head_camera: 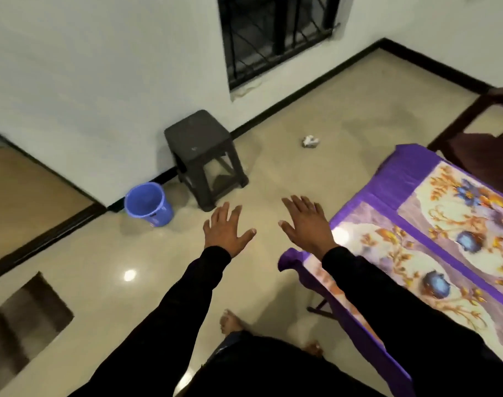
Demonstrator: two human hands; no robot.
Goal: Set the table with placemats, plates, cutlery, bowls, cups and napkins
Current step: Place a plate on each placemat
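Both hands reach forward, palms down, over the floor (273,124), and neither holds anything. The left hand (226,229) has its grip spread, the fingers straight and fanned, the thumb out to the side; it hangs above bare tile, clear of everything. The right hand (306,224) has its grip spread the same way, fingers straight and slightly apart, and it sits just beside the near corner of the desk (319,306), with its wrist over the cloth's edge; whether it touches the cloth I cannot tell. Both arms wear black sleeves (170,316). The desk stands at the right under a cloth (433,233) with purple borders and orange and blue flowers, and the part of it in view carries no plates, cutlery, bowls, cups or napkins. Behind the desk's far end a dark wooden chair (473,144) stands. On the floor by the white wall (101,81) a dark plastic stool (205,159) stands upright, and just left of it a blue bucket (148,203), also upright and near the skirting. A crumpled bit of paper (310,141) lies on the tile between the stool and the desk, well apart from both. A barred window (278,35) is set in the wall above. A dark mat (27,325) lies at lower left, and a bare foot (228,322) shows at the bottom.
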